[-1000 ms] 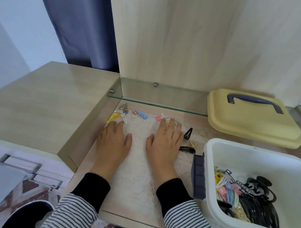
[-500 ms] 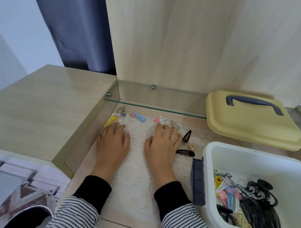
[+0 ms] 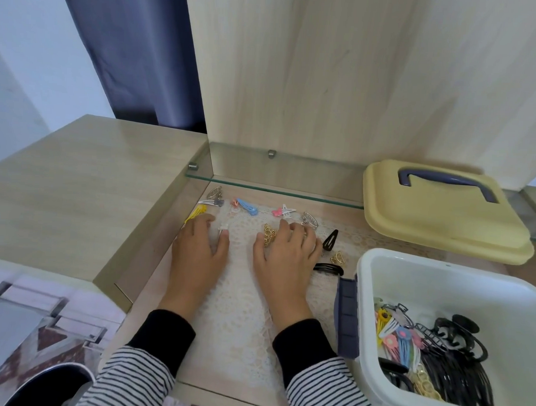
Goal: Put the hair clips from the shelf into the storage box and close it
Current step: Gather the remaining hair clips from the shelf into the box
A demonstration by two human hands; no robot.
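Several hair clips lie on a lace mat [image 3: 238, 308] on the shelf: a yellow clip [image 3: 195, 213], a blue clip [image 3: 247, 205], a pink and white pair [image 3: 283, 212], a silver claw [image 3: 310, 219] and black snap clips [image 3: 330, 240]. My left hand [image 3: 198, 255] rests on the mat, its thumb and forefinger pinching a small white clip [image 3: 222, 228]. My right hand [image 3: 286, 258] has its fingers curled and holds a gold clip [image 3: 268, 235] between thumb and forefinger. The white storage box [image 3: 410, 262] stands open at the right with several clips inside. Its yellow lid [image 3: 442, 233] lies behind it.
A glass shelf [image 3: 276, 191] crosses just behind the clips, and the lid rests partly on it. A wooden side panel [image 3: 156, 229] walls the left, with a wooden top [image 3: 79, 181] beyond. The box's navy latch [image 3: 345, 315] sticks out beside my right wrist.
Both hands lay flat on the mat before; now their fingers have curled in. The gold clip has come out beside my right forefinger, the white clip at my left thumb.
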